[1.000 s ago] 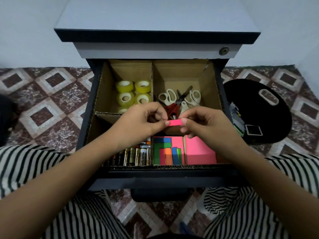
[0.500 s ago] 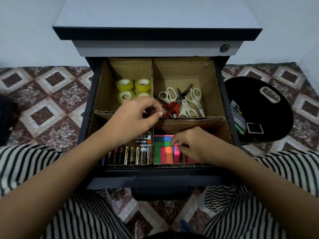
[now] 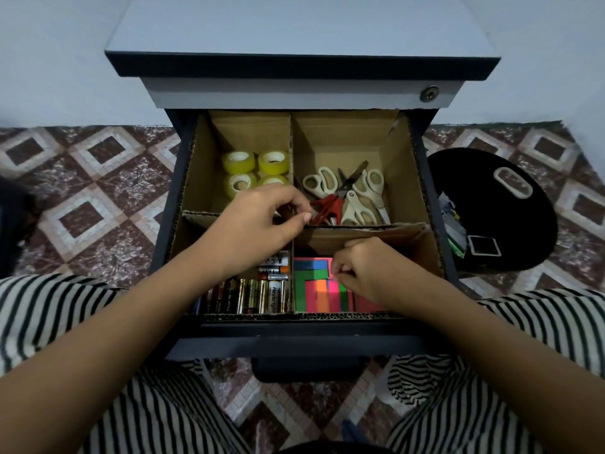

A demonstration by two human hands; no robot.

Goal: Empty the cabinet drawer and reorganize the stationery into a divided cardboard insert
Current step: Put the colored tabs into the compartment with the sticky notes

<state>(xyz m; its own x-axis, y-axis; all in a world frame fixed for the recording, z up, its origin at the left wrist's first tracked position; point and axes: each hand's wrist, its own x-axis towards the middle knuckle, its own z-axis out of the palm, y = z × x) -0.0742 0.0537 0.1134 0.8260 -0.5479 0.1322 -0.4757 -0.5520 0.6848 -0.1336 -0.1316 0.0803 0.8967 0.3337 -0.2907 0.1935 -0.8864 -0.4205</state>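
The open cabinet drawer (image 3: pixel 294 342) holds a four-part cardboard insert (image 3: pixel 406 178). Yellow tape rolls (image 3: pixel 239 162) fill its back left part and scissors (image 3: pixel 353 198) its back right. Batteries (image 3: pixel 255 296) lie front left, coloured sticky notes (image 3: pixel 314 290) front right. My right hand (image 3: pixel 370 273) is down in the front right part, fingertips pinching a pink sticky strip (image 3: pixel 333 290) among the notes. Above the centre divider, my left hand (image 3: pixel 258 224) hovers with thumb and curled fingers drawn together, nothing visible in it.
A black round lid or stool (image 3: pixel 510 231) lies on the patterned floor to the right of the drawer, with small packets (image 3: pixel 455 227) at its left edge. The cabinet top (image 3: pixel 294 27) overhangs the back. My striped-clad legs flank the drawer.
Both hands held the pink strip above the divider. My right hand then took it down into the front right compartment; my left hand let go and stayed near the centre.
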